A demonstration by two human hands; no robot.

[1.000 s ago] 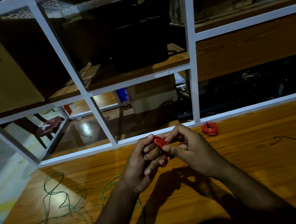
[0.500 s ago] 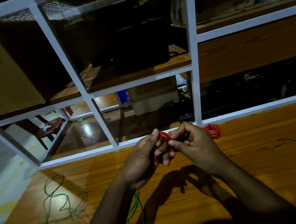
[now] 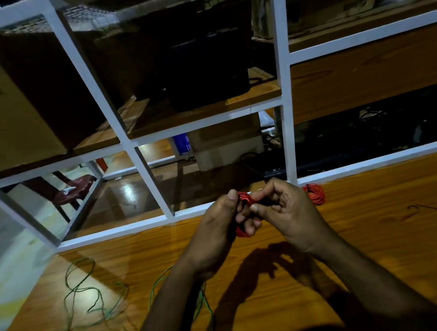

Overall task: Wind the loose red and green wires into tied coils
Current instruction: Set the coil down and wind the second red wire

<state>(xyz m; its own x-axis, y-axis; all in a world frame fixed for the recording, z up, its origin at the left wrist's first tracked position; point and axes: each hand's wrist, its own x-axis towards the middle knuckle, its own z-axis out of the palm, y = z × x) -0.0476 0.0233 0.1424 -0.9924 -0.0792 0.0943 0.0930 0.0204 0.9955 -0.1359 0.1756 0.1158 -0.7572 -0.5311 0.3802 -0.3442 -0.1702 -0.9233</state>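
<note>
Box point(image 3: 3, 107): cardboard, far left on the rack shelf, well apart from the work.
Rack point(image 3: 153, 220): white metal frame runs along the back edge of the wooden table point(image 3: 382, 242).
Green wire point(image 3: 90, 292): loose, sprawled in open loops on the table's left part; one strand passes under the left forearm. Not coiled yet, probably parked there so it stays out of the red job.
Left hand point(image 3: 213, 233): raised above the table, thumb up, fingers curled round the red coil point(image 3: 244, 199). Likely acts as the clamp, keeping the turns stacked so they can't spring apart.
Red coil: between both hands, mid-air, near the rack's lower rail; red shows at the top by the thumb and again below the left fingers. Most of it is hidden.
Right hand point(image 3: 289, 211): thumb and forefinger pinched together at the coil's top edge, other fingers curled. Looks like it works the free end round the bundle to tie it off; the end itself is too small to make out.
Second red coil point(image 3: 314, 194): already bundled, lying on the table just behind the right hand, against the rail. Set aside as finished, I'd say.
Dark squiggle point(image 3: 429, 209): right of the hands on the table; mark or wire scrap, can't tell.
Status: red nearly done, green all still to do.
</note>
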